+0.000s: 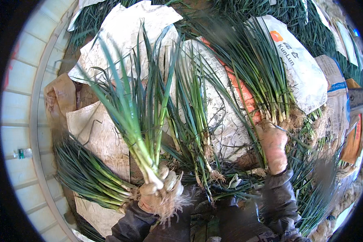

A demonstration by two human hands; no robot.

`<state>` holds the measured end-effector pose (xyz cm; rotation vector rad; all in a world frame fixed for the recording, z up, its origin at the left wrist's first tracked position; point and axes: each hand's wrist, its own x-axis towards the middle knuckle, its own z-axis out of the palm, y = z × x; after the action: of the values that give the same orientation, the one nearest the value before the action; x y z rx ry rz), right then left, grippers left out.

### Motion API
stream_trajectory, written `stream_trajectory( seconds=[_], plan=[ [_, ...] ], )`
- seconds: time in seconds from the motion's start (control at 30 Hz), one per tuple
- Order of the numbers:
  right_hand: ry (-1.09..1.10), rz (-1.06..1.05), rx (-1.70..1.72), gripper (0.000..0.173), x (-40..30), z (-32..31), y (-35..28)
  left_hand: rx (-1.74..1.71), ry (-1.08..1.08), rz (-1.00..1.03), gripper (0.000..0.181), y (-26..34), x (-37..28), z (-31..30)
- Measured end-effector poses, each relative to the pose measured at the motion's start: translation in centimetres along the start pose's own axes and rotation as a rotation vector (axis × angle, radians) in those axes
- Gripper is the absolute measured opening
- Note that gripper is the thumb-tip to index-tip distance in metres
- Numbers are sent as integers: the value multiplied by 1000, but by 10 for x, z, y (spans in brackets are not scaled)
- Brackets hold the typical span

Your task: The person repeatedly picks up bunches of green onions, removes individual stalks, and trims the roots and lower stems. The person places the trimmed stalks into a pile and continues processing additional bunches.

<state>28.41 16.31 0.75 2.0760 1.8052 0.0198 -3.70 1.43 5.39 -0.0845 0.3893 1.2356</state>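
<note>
A bunch of long green onions (139, 145) stands tilted up in my left hand (149, 198), whose fingers wrap the white stems just above the hairy roots. My right hand (272, 145) reaches forward to the root end of a larger pile of green onions (260, 75) that lies on woven plastic sacks; its fingers are partly hidden by the roots, so I cannot tell whether it grips any. Between the hands, loose green onions (204, 133) lie on a printed white sack, roots towards me.
Another bundle of green onions (93, 175) lies at the left, beside a pale woven sack (109, 136). A white panelled wall (21, 106) curves along the left edge. More greens (314, 30) are heaped at the back and right, partly under white sacks (305, 66).
</note>
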Motion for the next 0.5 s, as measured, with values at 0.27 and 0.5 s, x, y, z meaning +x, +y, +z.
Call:
stream_trajectory(
  seconds=[0.27,0.5],
  plan=[
    [-360,-454,334,56,18,34,-154,238,337,-115,35,-30,28,-46],
    [-548,-1101,102,27,-36,66,-99,375,239,-288,36,-17,28,-18]
  ],
)
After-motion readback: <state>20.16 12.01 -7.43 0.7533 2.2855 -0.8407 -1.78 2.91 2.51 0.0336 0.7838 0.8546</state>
